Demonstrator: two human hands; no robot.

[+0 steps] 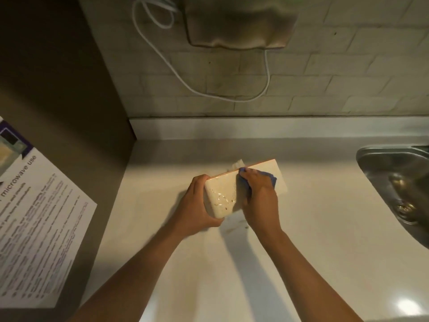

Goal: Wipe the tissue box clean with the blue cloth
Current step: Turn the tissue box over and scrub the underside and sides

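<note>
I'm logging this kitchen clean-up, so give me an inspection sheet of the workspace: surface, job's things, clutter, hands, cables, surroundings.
Surface: pale stone countertop, with a few brown specks near the box's near end.
Job's things: cream rectangular tissue box, its near part wet and spotted brown; blue cloth pressed on its top.
Clutter: nothing seen.
Hands: left hand grips the box's near end; right hand holds the cloth against the box.
Cables: white cable loops down the wall from a beige wall-mounted unit.
Surroundings: steel sink at right; white tiled wall; printed microwave-use notice on a dark panel at left.
</note>
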